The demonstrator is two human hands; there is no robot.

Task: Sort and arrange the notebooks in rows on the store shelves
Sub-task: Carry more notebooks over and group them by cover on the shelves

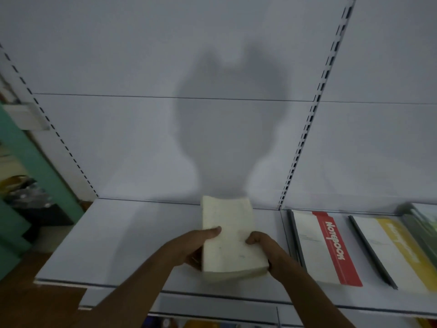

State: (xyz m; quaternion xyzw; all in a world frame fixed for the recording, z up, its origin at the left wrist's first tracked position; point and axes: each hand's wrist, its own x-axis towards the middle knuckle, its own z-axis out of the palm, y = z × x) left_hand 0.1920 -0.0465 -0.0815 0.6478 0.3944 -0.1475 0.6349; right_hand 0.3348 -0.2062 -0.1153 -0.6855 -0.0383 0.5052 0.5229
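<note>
Both hands, left hand [196, 245] and right hand [267, 250], are gripping a cream stack [228, 235] over the shelf [118, 233] (bare around them), while two notebooks [326, 247] are already lying to the right, so sorting looks barely begun.

Matt cream paper stack [228, 237], smooth white shelf [113, 233] (probably painted metal)

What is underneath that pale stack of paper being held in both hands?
Below the pale stack is the white shelf. The left hand and right hand grip its sides; the stack covers whatever lies directly beneath.
</note>
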